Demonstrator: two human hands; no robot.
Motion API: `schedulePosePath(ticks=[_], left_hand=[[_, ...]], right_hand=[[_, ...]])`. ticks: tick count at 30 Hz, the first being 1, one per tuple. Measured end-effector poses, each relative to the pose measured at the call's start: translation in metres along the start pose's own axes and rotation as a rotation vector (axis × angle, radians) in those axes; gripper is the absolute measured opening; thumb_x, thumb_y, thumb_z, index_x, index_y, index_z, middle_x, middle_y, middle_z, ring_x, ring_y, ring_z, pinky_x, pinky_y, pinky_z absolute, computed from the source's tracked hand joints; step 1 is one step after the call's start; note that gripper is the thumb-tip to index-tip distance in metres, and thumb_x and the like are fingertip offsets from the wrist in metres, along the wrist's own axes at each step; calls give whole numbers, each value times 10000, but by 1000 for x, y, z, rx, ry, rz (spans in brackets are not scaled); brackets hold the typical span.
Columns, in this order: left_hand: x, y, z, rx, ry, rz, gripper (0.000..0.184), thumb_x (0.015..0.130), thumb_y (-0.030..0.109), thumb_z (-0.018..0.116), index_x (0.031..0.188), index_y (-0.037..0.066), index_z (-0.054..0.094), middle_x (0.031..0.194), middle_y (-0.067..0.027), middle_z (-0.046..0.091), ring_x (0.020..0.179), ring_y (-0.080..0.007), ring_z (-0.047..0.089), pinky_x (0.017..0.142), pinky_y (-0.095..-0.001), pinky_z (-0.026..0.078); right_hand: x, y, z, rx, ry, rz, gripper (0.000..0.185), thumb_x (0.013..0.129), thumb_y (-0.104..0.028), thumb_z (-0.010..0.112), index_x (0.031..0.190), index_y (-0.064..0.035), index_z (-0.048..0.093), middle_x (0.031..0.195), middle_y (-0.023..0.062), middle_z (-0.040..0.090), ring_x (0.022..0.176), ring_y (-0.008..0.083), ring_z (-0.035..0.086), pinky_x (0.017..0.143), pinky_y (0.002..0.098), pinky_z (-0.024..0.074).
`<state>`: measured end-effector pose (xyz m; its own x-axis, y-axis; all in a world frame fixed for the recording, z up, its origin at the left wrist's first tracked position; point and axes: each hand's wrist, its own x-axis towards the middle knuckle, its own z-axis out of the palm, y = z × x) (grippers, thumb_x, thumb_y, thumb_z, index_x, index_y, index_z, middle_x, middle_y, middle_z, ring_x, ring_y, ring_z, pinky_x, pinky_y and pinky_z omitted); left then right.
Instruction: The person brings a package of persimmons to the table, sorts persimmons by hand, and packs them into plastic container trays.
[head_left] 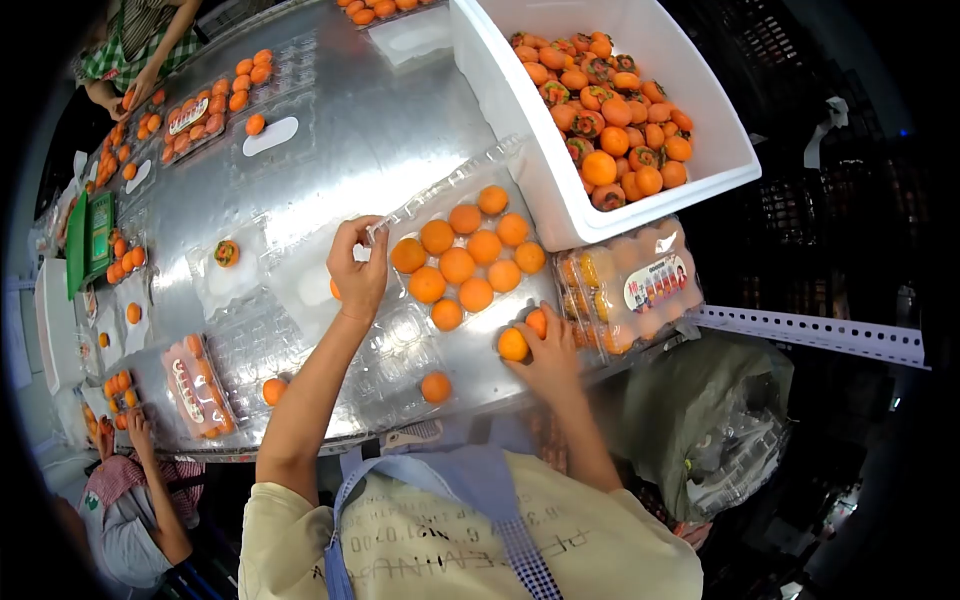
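Observation:
My left hand [358,265] is closed, pinching the left corner of a clear plastic clamshell tray [412,310]. Several orange persimmons [457,265] sit in that tray, smooth side up. Just below its near right corner, my right hand [550,368] has its fingers curled round two persimmons [513,344], one at the thumb and one at the fingertips. A single persimmon [436,387] lies nearer to me, in a clear tray part. Part of another persimmon [335,289] shows beside my left wrist, mostly hidden by it.
A white foam box [600,228] heaped with persimmons stands at the back right. Closed, labelled packs [655,285] lie at the table's right edge. More packs and trays cover the steel table [400,130] leftward. Co-workers' hands [140,432] work there. A bag [665,430] hangs at right.

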<state>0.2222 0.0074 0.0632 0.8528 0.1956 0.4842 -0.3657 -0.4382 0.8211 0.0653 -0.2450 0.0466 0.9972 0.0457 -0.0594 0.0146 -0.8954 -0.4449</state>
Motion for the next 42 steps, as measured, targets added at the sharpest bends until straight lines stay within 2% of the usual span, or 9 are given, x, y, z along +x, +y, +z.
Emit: schedulePosePath(ticks=[6,9,15,21,24,28,29,32,42], left_hand=[[-35,7,-14,127,-116,158,255,635,-56,654,868,39,618,728,-63,505,626,-172,497,570,-267,411],[-48,16,-11,191,-92,213,311,581,-55,684,859,61,608,831,-91,544,725,-227,547,631,-312,456],[-49,20,-3,231,-186,432,262,606,-15,665,847,66,601,901,-74,615,801,-252,575,655,-342,469],[-7,27,-17,340,-233,496,268,623,34,680,879,98,634,854,-29,619,761,-208,577,615,-306,483],[-8,17,-15,372,-313,574,247,644,58,680,883,105,636,849,-10,615,763,-190,575,604,-297,490],[-7,13,-19,406,-281,489,225,669,51,663,885,107,638,857,2,615,776,-186,573,604,-296,491],[-3,16,-19,418,-275,483,222,673,49,659,885,109,638,862,5,615,780,-184,573,605,-294,491],[4,15,-17,420,-258,474,217,683,42,651,888,113,634,867,10,614,784,-180,572,604,-291,490],[11,19,-21,406,-345,401,298,661,192,737,923,110,619,898,-12,611,819,-208,570,664,-320,489]], right_hand=[[-7,-19,-10,-56,24,14,544,659,-222,748,1160,-114,565,1345,176,334,1219,408,314,968,512,325],[2,-15,-7,186,126,-62,509,741,-195,681,1189,-15,520,1261,216,427,1136,423,442,906,504,389],[36,-9,31,1273,-264,581,469,892,-122,509,1224,160,336,1107,243,508,889,327,626,684,370,550],[60,-25,60,1536,-217,473,613,896,-123,519,1285,215,186,1091,250,500,918,306,618,692,328,570],[73,-43,61,1491,-288,413,605,900,-127,515,1281,212,190,1089,251,507,891,299,627,674,321,571],[86,-49,20,1156,-554,357,517,880,-249,582,1199,132,440,948,179,620,819,206,647,599,266,547],[89,-51,16,1256,-467,390,483,866,-325,602,1115,84,539,900,143,646,790,170,646,569,231,513],[105,-49,16,1547,-286,415,474,874,-360,585,1097,57,550,923,134,648,739,154,634,564,213,482],[130,-49,22,1512,2,218,288,902,-276,566,1008,-17,632,850,70,645,613,82,561,527,200,428]])
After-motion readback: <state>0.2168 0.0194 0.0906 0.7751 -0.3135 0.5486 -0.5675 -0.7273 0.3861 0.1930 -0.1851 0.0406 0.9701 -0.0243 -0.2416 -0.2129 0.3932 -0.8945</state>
